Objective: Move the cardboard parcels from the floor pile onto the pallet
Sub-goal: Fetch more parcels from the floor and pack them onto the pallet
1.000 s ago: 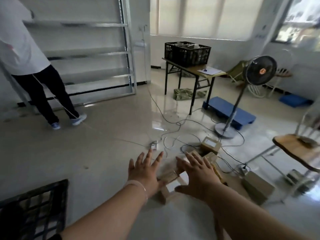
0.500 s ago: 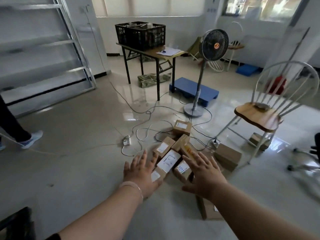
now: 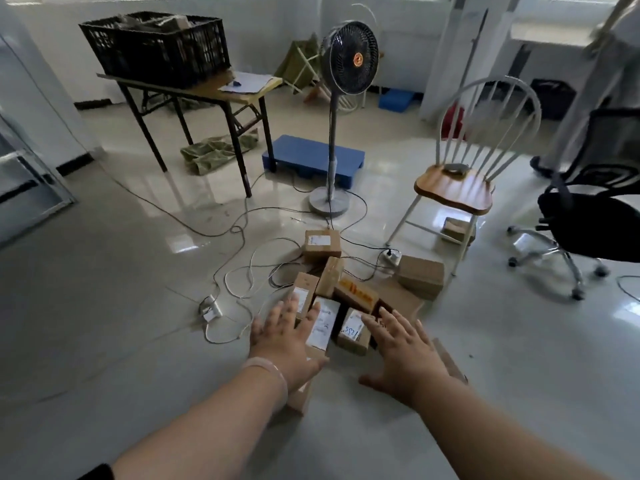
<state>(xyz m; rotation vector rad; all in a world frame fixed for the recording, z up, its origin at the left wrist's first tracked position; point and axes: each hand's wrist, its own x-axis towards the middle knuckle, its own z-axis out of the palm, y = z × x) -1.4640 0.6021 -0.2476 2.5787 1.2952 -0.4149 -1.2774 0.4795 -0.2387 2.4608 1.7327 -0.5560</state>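
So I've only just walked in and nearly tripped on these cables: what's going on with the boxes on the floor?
A person is bent over the pile of cardboard parcels on the floor, reaching in with both hands. The left hand and right hand are open with fingers spread at the nearest parcels, and neither grips one yet. The blue pallet, beyond the standing fan, has no parcel on it.

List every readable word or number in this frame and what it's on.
"552", roughly, handwritten in blue: white label on the small brown cardboard parcel.
Printed white labels on neighbouring parcels: too blurred.
Orange print on another parcel: unreadable.
Orange hub badge on the black standing fan: unreadable.
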